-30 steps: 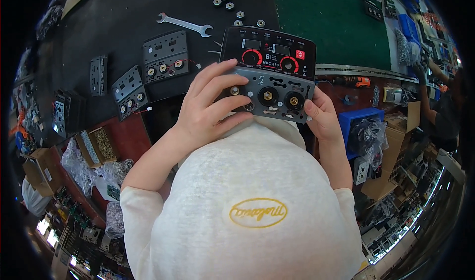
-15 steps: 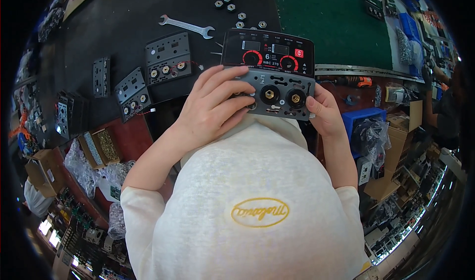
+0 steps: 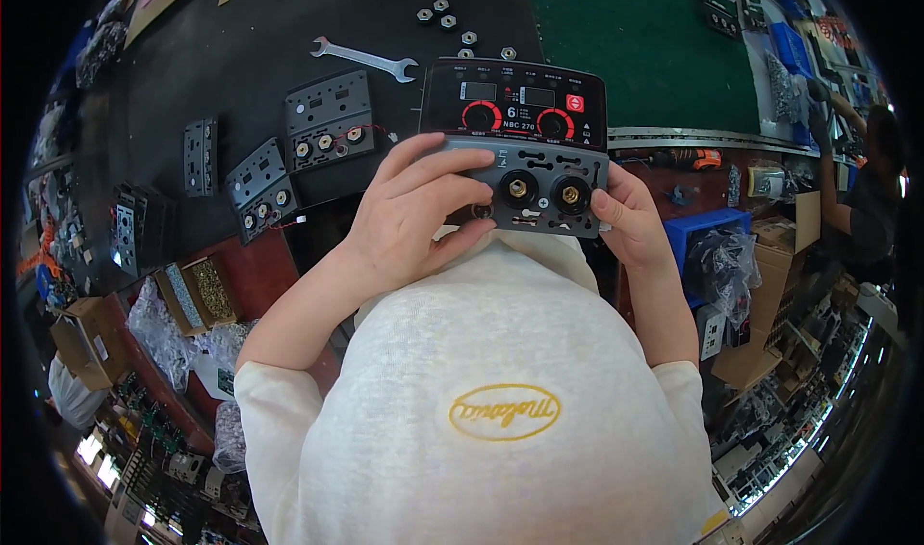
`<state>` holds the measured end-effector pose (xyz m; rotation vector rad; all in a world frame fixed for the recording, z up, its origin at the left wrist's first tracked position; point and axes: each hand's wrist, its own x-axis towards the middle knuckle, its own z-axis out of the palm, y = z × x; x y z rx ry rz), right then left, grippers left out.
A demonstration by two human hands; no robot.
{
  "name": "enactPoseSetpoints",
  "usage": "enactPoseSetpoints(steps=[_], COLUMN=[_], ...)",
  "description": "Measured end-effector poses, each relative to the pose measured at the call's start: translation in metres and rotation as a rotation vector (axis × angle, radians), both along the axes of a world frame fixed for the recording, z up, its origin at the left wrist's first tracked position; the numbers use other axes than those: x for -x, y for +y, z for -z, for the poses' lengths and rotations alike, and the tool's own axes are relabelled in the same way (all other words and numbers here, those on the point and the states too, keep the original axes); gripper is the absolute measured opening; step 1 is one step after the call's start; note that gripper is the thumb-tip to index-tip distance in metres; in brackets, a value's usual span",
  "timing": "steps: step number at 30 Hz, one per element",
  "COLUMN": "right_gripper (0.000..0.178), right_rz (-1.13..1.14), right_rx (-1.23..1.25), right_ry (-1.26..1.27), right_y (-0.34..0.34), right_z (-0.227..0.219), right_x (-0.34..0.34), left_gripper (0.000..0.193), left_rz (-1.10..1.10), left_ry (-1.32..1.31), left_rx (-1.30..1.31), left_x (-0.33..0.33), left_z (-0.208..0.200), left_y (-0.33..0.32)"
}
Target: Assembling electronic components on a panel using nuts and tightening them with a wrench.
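A welding-machine front panel (image 3: 514,107), black with red-ringed knobs above and grey below, is held tilted close to my chest. Two black sockets with brass centres (image 3: 520,189) sit in its grey lower part. My right hand (image 3: 630,220) grips the panel's right edge, thumb on the front face. Over the left end of the grey part lies my left hand (image 3: 409,208), its thumb and fingertips bent round a small dark round fitting (image 3: 481,212) at the lower left. The fingers partly hide that fitting.
An open-end wrench (image 3: 364,59) and several hex nuts (image 3: 449,22) lie on the black tabletop beyond the panel. More panels (image 3: 329,112) stand at the left. A blue bin (image 3: 707,221) and an orange-black power tool (image 3: 695,158) are at the right, with another person (image 3: 861,189) farther off.
The panel has shifted slightly left. My left thumb and fingers have spread from their tighter bunch, and more of the round fitting shows between them. My right hand keeps its grip.
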<state>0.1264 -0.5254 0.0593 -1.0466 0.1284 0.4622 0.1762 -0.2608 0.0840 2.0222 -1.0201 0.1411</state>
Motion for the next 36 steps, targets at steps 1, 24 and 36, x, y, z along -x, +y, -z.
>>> enactPoseSetpoints(steps=[1,24,36], right_gripper=[0.051,0.048,0.046], right_rz=[0.002,-0.047,-0.044], right_rx=[-0.015,-0.051,-0.071], right_ry=[0.008,0.016,0.071], right_y=[0.0,0.0,0.006], right_z=[0.001,-0.007,-0.005], right_x=[0.0,-0.006,-0.008], left_gripper=[0.033,0.035,0.029], left_rz=[0.004,-0.011,-0.021], left_ry=[0.006,0.001,0.017], left_rx=[-0.002,-0.02,0.03], left_x=[0.0,0.005,0.008], left_z=[-0.001,-0.004,0.004], left_y=[0.0,0.002,0.006])
